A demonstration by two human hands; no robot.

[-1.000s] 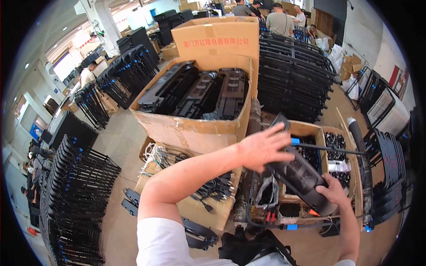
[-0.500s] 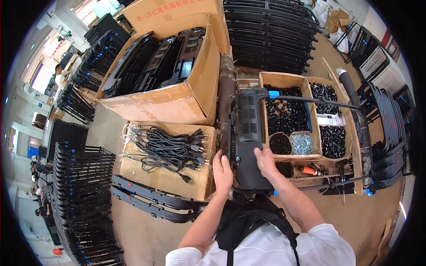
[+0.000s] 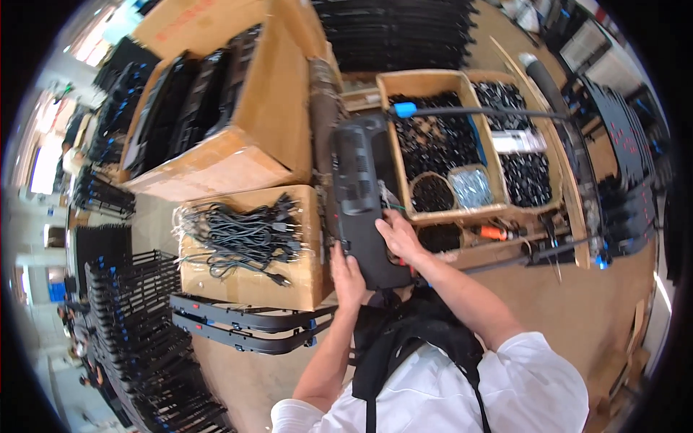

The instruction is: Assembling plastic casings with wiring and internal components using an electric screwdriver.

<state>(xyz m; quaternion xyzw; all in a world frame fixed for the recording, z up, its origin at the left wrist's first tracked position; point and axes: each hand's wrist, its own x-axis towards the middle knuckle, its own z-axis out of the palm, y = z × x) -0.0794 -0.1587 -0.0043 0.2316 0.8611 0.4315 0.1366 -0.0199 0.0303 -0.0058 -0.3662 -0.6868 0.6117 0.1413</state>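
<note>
A long black plastic cover (image 3: pixel 361 249) with vent slots lies in front of me, at the left end of a black tubular frame (image 3: pixel 491 112). My left hand (image 3: pixel 349 278) lies along the cover's lower left edge, fingers nearly straight and pressed to its side. On the opposite edge my right hand (image 3: pixel 397 237) grips the cover, thumb on top and the other fingers partly hidden. Thin wires (image 3: pixel 390 198) show in a gap beside the right fingers. A blue piece (image 3: pixel 405 110) sits on the frame's upper left corner.
Beyond the frame stands a divided cardboard box (image 3: pixel 431 213) of small black parts and silvery screws. Black power cords (image 3: pixel 245 234) lie on a carton to the left. Behind them a large carton (image 3: pixel 216 162) holds black panels. An orange-and-black tool (image 3: pixel 494 232) lies at right.
The cover has shifted away from the frame's left end, and wires now show along its right edge. Both hands stay on it. The whole view has swung, so surroundings appear further left and higher.
</note>
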